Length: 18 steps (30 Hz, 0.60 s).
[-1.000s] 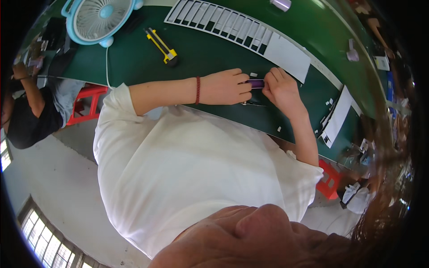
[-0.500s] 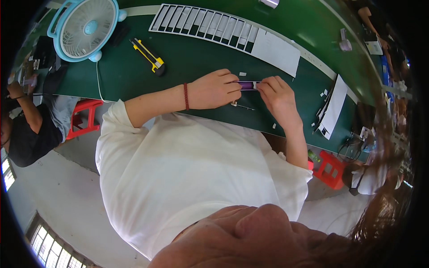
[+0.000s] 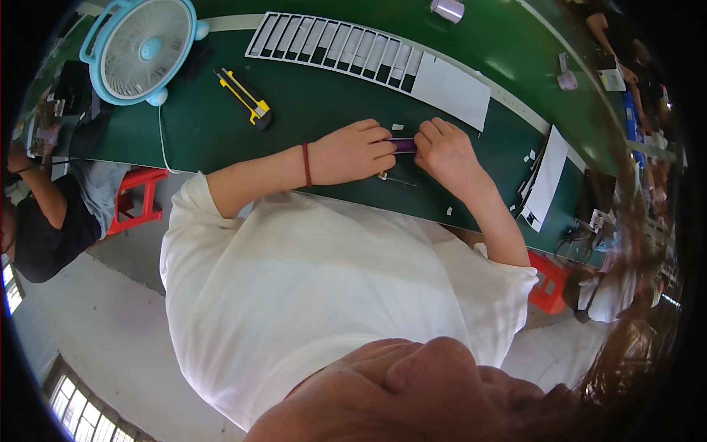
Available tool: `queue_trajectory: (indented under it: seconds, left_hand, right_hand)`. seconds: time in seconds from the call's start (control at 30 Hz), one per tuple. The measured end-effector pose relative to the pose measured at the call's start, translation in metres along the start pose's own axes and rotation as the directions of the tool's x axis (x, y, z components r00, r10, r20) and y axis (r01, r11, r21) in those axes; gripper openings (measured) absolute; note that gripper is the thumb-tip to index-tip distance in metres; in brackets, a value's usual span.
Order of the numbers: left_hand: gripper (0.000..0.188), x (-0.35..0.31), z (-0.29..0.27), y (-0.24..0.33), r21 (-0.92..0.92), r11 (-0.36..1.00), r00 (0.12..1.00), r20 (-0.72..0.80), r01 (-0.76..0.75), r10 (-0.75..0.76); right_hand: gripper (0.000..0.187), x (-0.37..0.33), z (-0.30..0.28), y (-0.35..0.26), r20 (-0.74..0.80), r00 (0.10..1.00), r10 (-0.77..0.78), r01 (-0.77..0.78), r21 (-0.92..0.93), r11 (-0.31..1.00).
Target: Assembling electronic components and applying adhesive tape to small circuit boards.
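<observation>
Between my two hands is a small flat purple piece (image 3: 404, 146) with a pale edge; I cannot tell its exact kind. My left hand (image 3: 355, 151), with a red braided band at the wrist, is closed on its left end. At its right end, my right hand (image 3: 446, 153) has its fingers bent and pressed together, and the fingertips hide that end. A thin, pointed tool (image 3: 400, 180) lies on the green table (image 3: 309, 103), just below the left fingertips. One small white scrap (image 3: 398, 127) rests beyond the purple piece.
A yellow and black utility knife (image 3: 244, 100) lies left of centre, near a blue fan (image 3: 144, 50). Beyond my hands is a white slotted sheet (image 3: 451, 88). White strips (image 3: 546, 180) and scraps are at the right. Red stools (image 3: 546, 283) and other people flank the table.
My right hand has shifted slightly left and its fingers have curled in over the right end of the purple piece. The right elbow has moved outward. My left hand keeps its hold.
</observation>
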<state>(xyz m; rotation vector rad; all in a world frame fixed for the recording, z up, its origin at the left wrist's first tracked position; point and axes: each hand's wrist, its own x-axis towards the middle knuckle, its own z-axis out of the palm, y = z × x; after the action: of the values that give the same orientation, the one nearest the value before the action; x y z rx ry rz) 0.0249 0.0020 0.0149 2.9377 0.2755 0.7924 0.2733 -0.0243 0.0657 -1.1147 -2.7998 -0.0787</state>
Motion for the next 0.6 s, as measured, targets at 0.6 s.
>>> queue_trajectory:
  seconds: [0.6]
  left_hand:
    - [0.021,0.0,0.003,0.006,-0.042,0.994,0.994,0.036,0.101,-0.099]
  right_hand:
    - [0.023,-0.047,-0.007,-0.021,-0.306,0.803,0.511,-0.388,0.382,0.838]
